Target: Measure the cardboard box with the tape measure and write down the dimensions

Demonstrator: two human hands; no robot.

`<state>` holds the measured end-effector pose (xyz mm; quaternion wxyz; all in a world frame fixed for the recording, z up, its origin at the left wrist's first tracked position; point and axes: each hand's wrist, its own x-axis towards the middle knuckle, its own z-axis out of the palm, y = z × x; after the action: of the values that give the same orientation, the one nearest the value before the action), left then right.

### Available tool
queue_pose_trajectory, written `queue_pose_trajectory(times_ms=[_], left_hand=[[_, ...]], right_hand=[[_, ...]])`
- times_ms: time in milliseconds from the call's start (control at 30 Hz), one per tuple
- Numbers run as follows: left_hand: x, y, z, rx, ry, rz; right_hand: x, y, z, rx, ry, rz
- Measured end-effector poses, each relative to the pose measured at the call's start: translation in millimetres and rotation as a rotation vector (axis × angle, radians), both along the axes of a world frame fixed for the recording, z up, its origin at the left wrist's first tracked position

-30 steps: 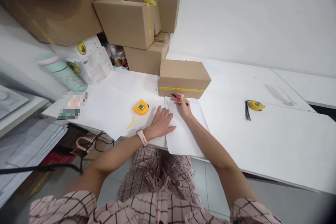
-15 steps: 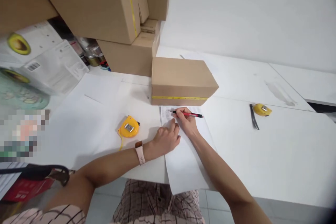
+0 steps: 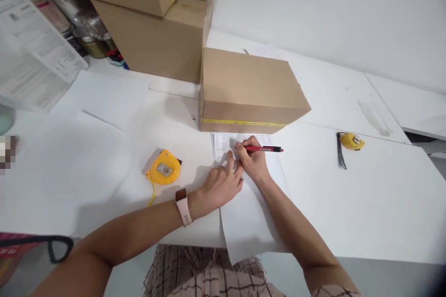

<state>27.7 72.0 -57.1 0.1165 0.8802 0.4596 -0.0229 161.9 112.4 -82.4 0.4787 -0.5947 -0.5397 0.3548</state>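
Note:
My right hand (image 3: pixel 253 160) is closed around a red and black pen (image 3: pixel 265 149), its tip at the printed rows near the top of a white paper sheet (image 3: pixel 244 227). My left hand (image 3: pixel 221 183) rests on the same sheet just left of it, index finger stretched toward the print and the other fingers loosely bent, holding nothing. A cardboard box (image 3: pixel 251 86) with a yellow measuring strip along its lower front stands right behind the paper. To the left of my left hand lies a yellow tape measure (image 3: pixel 165 167) with some tape out.
Larger cardboard boxes (image 3: pixel 156 41) are stacked at the back left, beside jars and a printed carton (image 3: pixel 31 51). White sheets (image 3: pixel 104 97) lie on the left of the table. Another yellow tape measure (image 3: pixel 352 141) with a black strap sits at the right.
The view has tilted down and come closer to the table. My right hand and the pen have shifted slightly right along the printed rows; my left hand stays on the paper.

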Motion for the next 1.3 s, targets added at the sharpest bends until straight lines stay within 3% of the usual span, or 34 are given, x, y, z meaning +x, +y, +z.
queue_pose_trajectory(times_ms=[233, 1300], left_hand=[[-1, 0, 0.5, 0.035, -0.002, -0.020], [-2, -1, -9.0, 0.148, -0.019, -0.042]], right_hand=[[1, 4, -3.2, 0.041, -0.052, -0.044], [-2, 3, -4.4, 0.026, -0.107, -0.005]])
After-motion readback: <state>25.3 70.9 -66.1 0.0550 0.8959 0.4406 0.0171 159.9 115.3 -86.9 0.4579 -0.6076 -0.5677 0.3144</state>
